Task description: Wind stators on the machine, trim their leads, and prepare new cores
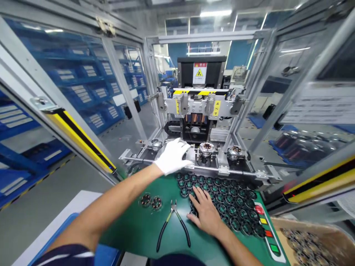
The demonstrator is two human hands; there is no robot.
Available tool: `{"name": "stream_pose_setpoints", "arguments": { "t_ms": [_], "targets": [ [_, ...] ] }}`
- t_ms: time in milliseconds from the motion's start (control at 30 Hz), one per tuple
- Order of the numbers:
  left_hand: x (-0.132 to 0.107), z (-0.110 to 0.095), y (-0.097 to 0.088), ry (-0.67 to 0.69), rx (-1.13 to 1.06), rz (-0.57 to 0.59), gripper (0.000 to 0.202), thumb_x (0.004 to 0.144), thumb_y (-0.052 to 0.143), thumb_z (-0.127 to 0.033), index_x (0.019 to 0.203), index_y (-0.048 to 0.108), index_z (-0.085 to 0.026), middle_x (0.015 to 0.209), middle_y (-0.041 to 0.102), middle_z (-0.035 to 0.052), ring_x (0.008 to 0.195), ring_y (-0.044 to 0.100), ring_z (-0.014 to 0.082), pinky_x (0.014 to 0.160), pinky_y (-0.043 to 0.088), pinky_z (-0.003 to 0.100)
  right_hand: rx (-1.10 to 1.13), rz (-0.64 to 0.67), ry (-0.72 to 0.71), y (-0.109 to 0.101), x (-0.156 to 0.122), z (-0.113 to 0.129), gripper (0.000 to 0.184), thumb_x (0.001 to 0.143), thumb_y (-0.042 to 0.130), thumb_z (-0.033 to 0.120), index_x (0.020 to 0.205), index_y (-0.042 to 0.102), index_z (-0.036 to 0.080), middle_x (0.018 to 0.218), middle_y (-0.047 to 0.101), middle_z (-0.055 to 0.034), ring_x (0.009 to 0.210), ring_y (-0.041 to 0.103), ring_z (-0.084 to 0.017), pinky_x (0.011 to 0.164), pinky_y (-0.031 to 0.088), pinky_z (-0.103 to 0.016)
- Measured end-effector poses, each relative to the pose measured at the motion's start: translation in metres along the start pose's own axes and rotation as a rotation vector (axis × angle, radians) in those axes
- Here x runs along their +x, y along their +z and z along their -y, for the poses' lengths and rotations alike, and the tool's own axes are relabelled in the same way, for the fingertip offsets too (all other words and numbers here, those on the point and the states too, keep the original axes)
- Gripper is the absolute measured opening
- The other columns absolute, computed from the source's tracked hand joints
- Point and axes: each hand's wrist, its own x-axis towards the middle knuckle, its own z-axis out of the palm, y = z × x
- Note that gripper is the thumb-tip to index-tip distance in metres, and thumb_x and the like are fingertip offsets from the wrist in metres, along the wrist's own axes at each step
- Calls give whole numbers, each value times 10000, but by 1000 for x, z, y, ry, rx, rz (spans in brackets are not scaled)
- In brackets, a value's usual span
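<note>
A left hand in a white fabric glove (172, 157) reaches over the long silver metal fixture (224, 168) at the back of the green worktop (130, 236). Its thumb stands apart from its fingers, but the fingertips are partly hidden, so I cannot tell whether they pinch anything. Right of it, two round silver holders (206, 148) on the fixture carry parts with copper-coloured dots; another round silver holder (155, 144) sits to its left.

The bare right hand (206, 212) is spread, palm down, over the left side of a dense array of black ring-shaped parts (235, 210) laid on the worktop. Left of this hand lie pliers with black-and-green handles (173, 208), their handles parted and jaws pointing toward the fixture. Beyond them, further left, two round parts with copper-coloured dots (156, 203) lie side by side.

Along the worktop's right edge runs a pale-rimmed panel of red, yellow and green buttons (274, 248). Beside it stands an open brown cardboard box (340, 238) holding many small parts.
</note>
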Motion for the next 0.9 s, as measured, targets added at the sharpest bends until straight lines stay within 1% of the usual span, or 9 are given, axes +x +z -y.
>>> {"name": "stream_pose_setpoints", "arguments": {
  "t_ms": [67,133,233,333,433,500,600,733,900],
  "targets": [
    [55,-11,5,60,20,63,647,806,664,-546,1313,560,-157,1454,478,160,1422,283,391,1121,326,544,27,2,4,1,1,0,695,864,644,467,1463,440,180,1603,217,-174,1480,214,-356,1195,187,-584],
    [95,-22,17,102,41,155,594,797,684,-528,1264,592,-173,1490,436,150,1421,286,389,1096,351,563,59,-2,8,1,0,-2,723,851,647,509,1469,431,203,1608,210,-157,1483,210,-345,1202,181,-566],
    [131,-31,34,160,83,321,499,846,656,-478,1235,595,-172,1447,473,133,1335,429,337,1042,416,560,119,-21,13,0,0,-4,774,813,666,573,1464,439,220,1604,235,-145,1482,219,-335,1209,177,-546],
    [153,-30,42,225,133,483,402,902,610,-407,1231,587,-177,1387,521,116,1233,527,280,1003,469,518,223,-46,20,-5,-1,-4,774,823,637,607,1465,439,222,1601,249,-139,1487,212,-319,1219,156,-525],
    [166,-26,44,284,163,596,363,916,596,-387,1208,596,-172,1347,550,113,1182,563,257,983,490,493,351,-46,23,-12,-3,-3,770,853,576,641,1467,437,198,1604,232,-152,1497,171,-314,1226,104,-523],
    [171,-24,47,306,161,630,361,917,596,-380,1211,594,-170,1350,549,113,1188,561,259,990,485,498,391,-41,27,-15,-4,-3,780,852,568,656,1462,443,187,1606,223,-160,1500,157,-318,1228,82,-526],
    [171,-21,53,305,140,620,370,916,597,-377,1227,587,-176,1389,520,115,1231,532,272,1018,463,515,404,-31,29,-15,-4,-3,761,868,562,626,1469,431,178,1613,199,-159,1504,135,-316,1229,65,-525],
    [166,-20,55,282,111,560,375,913,598,-389,1226,591,-182,1427,488,115,1273,496,283,1045,435,529,413,-13,31,-15,-3,-4,747,885,543,606,1481,411,177,1620,179,-147,1509,110,-309,1230,45,-523],
    [163,-20,56,265,74,536,371,912,599,-392,1215,596,-178,1413,502,114,1261,507,278,1039,441,523,405,-6,41,-16,-3,-3,743,885,545,601,1485,407,186,1622,176,-139,1507,113,-313,1230,55,-524]
  ]
}}
